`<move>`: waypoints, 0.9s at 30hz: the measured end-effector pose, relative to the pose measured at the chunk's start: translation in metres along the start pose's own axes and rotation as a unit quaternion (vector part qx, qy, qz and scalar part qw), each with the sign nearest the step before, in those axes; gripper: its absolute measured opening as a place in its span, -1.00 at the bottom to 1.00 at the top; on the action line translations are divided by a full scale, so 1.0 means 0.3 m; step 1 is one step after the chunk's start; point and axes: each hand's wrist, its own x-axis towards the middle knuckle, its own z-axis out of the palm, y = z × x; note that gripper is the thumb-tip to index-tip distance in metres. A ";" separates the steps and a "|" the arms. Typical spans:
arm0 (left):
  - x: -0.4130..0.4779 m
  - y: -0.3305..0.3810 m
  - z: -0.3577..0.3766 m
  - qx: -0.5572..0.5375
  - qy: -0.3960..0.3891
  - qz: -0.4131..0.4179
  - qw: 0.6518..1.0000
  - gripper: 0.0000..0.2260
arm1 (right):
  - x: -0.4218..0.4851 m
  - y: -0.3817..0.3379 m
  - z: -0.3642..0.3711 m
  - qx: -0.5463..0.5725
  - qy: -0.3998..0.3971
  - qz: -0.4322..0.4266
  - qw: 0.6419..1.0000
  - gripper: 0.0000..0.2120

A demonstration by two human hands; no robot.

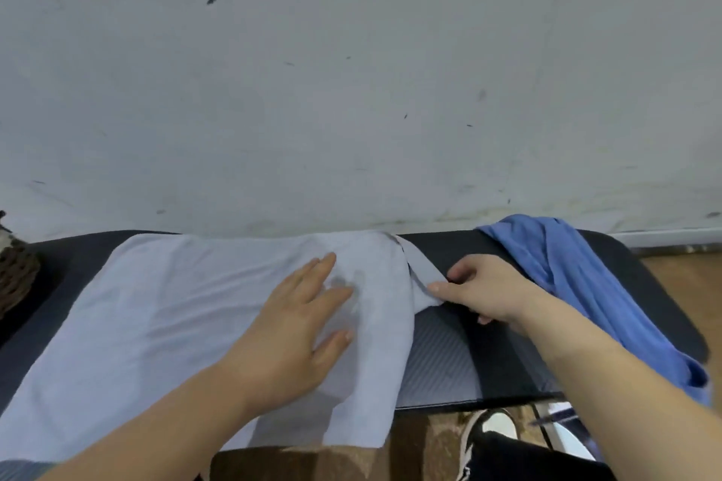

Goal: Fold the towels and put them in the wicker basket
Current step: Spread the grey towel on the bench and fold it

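A pale lilac towel (164, 308) lies spread flat over the dark table (461, 355), its near edge hanging over the front. My left hand (301, 320) presses flat on the towel's right part, fingers straight. My right hand (480, 293) pinches a folded-out corner flap of the same towel at its right edge. A blue towel (578, 285) lies crumpled at the table's right end, partly draped over the edge. The wicker basket (15, 269) shows only as a dark woven edge at the far left.
A pale scuffed wall (351, 90) rises right behind the table. Wooden floor (680, 277) shows to the right. Below the table's front edge are my dark trouser leg and a shoe (492, 430).
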 end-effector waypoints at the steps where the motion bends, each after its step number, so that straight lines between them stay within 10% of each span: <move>1: 0.032 0.045 0.013 -0.016 -0.004 0.006 1.000 -0.37 | 0.005 0.000 0.006 -0.009 0.003 -0.028 1.000 -0.70; 8: 0.229 0.241 0.087 -0.152 0.023 -0.081 0.985 -0.81 | 0.028 -0.053 0.015 0.122 0.004 -0.057 0.991 -0.86; 13: 0.378 0.316 0.004 -0.446 0.026 -0.299 0.843 -0.54 | -0.030 -0.090 -0.018 0.139 0.019 -0.120 0.983 -0.79; 20: 0.454 0.337 -0.099 -0.390 0.042 -0.257 0.883 -0.90 | -0.046 -0.099 0.019 0.309 -0.110 -0.092 0.940 -0.68; 27: 0.439 0.297 -0.179 -0.349 0.070 -0.260 0.898 -0.81 | -0.096 -0.047 0.045 0.169 -0.182 -0.146 0.958 -0.69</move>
